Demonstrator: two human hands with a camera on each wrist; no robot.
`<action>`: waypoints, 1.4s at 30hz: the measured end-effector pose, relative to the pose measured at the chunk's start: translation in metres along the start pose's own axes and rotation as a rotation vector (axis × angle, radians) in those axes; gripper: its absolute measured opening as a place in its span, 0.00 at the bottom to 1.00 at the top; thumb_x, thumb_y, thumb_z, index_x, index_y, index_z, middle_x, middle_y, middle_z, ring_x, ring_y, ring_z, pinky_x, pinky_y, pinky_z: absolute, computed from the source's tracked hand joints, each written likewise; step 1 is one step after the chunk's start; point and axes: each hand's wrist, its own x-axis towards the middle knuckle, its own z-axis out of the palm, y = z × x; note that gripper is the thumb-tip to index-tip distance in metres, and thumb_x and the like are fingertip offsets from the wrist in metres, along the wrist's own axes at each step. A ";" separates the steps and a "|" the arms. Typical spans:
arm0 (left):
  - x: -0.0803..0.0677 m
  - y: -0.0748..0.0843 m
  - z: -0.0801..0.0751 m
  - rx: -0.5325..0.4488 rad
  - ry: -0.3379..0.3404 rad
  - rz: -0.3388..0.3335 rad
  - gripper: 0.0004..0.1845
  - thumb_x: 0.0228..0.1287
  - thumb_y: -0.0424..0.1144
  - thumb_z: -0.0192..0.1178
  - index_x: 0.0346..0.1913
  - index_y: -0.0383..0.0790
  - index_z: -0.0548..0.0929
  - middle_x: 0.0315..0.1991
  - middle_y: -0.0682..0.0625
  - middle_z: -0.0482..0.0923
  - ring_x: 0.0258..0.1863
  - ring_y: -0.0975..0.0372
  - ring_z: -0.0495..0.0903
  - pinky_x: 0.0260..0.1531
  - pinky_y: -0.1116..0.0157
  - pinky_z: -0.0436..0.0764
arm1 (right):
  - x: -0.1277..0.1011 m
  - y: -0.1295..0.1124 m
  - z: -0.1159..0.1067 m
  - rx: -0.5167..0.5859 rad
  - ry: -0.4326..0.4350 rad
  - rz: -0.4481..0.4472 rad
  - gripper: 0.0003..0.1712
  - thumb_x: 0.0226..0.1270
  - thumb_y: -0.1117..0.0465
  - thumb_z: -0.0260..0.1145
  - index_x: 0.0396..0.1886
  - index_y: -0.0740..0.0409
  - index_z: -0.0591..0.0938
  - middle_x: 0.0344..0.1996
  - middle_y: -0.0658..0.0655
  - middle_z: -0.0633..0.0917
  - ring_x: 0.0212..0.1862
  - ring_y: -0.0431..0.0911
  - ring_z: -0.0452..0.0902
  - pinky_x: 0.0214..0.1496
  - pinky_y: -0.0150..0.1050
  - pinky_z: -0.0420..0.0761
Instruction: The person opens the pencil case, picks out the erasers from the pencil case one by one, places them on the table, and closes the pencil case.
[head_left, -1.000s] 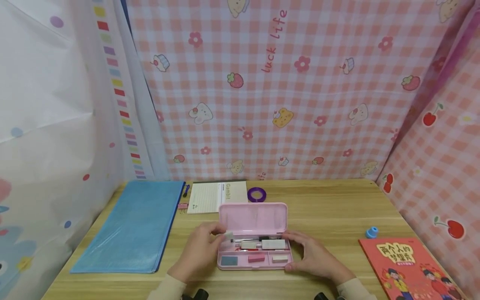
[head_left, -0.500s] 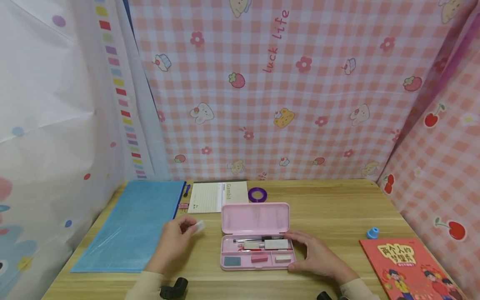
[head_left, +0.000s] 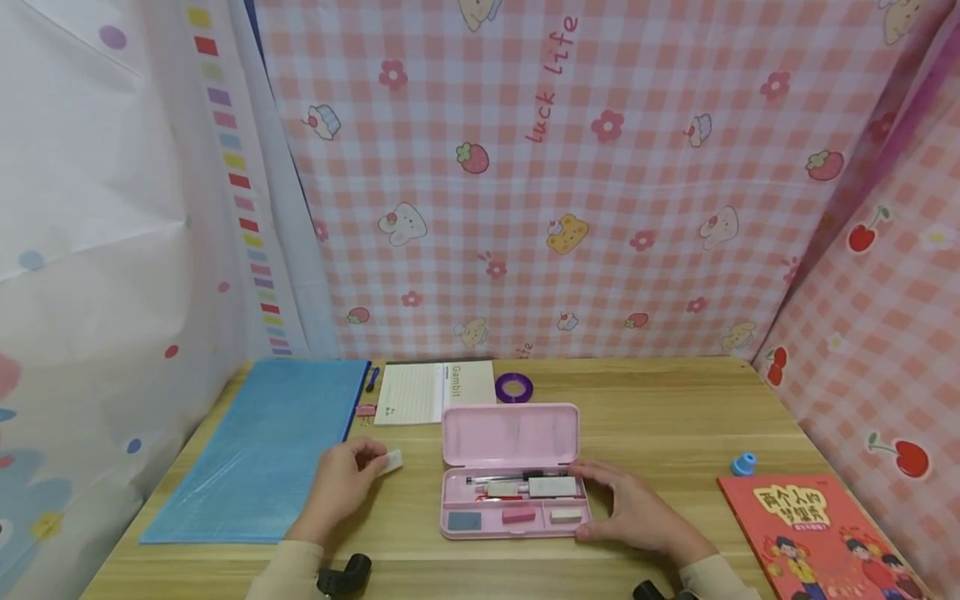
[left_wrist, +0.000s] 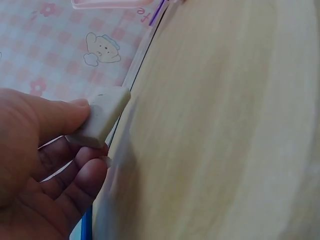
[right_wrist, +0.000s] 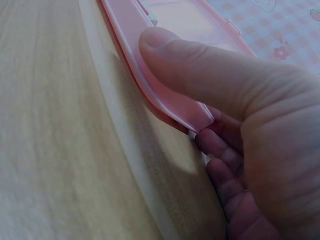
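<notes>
Lying at the lower centre of the head view, an open pink pencil case [head_left: 513, 471] is seen on the wooden table [head_left: 675, 417], its lid raised toward the back. The right hand [head_left: 637, 512] is laid against the case's right end, its fingers curled about that edge. To the lower left of the case, a small white eraser [head_left: 391, 462] is pinched in the fingertips of the left hand [head_left: 337, 487], near the edge of a blue zip folder [head_left: 270, 450]. A notepad [head_left: 435, 392] and a purple tape roll [head_left: 514, 387] are set behind the case; a red book [head_left: 817, 533] lies at the lower right.

From the left wrist, the white eraser [left_wrist: 100, 117] is shown clamped between thumb and fingers [left_wrist: 75, 175], seemingly just above the tabletop, though contact cannot be judged.

From the right wrist, the case's rim [right_wrist: 150, 75] is gripped, the thumb on top and the fingers [right_wrist: 225, 165] beneath.
</notes>
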 end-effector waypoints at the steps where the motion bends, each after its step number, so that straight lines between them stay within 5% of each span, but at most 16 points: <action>1: 0.000 0.000 0.000 0.005 0.003 0.008 0.03 0.61 0.35 0.66 0.35 0.40 0.84 0.28 0.56 0.81 0.28 0.65 0.76 0.31 0.65 0.76 | 0.000 0.000 0.000 0.004 -0.003 0.000 0.50 0.40 0.36 0.77 0.66 0.46 0.73 0.65 0.55 0.72 0.67 0.57 0.63 0.65 0.60 0.61; 8: -0.002 -0.004 0.002 0.026 0.015 0.023 0.02 0.60 0.34 0.67 0.33 0.39 0.84 0.28 0.55 0.81 0.28 0.65 0.75 0.31 0.64 0.75 | 0.000 -0.001 0.000 0.011 -0.004 0.003 0.50 0.40 0.37 0.78 0.66 0.46 0.73 0.65 0.54 0.72 0.67 0.55 0.63 0.66 0.59 0.61; 22: -0.001 -0.006 0.000 0.037 -0.067 -0.023 0.11 0.51 0.33 0.73 0.38 0.41 0.86 0.32 0.53 0.80 0.30 0.64 0.74 0.32 0.63 0.75 | 0.001 0.000 0.000 0.028 -0.019 0.034 0.49 0.41 0.38 0.78 0.66 0.45 0.73 0.66 0.53 0.70 0.68 0.55 0.61 0.66 0.59 0.61; 42: -0.001 0.002 -0.001 0.057 -0.039 -0.030 0.16 0.53 0.37 0.72 0.45 0.37 0.85 0.38 0.48 0.82 0.35 0.60 0.78 0.37 0.58 0.78 | 0.001 0.002 0.001 -0.021 0.006 -0.013 0.50 0.41 0.35 0.77 0.66 0.47 0.73 0.66 0.57 0.71 0.67 0.58 0.63 0.64 0.61 0.62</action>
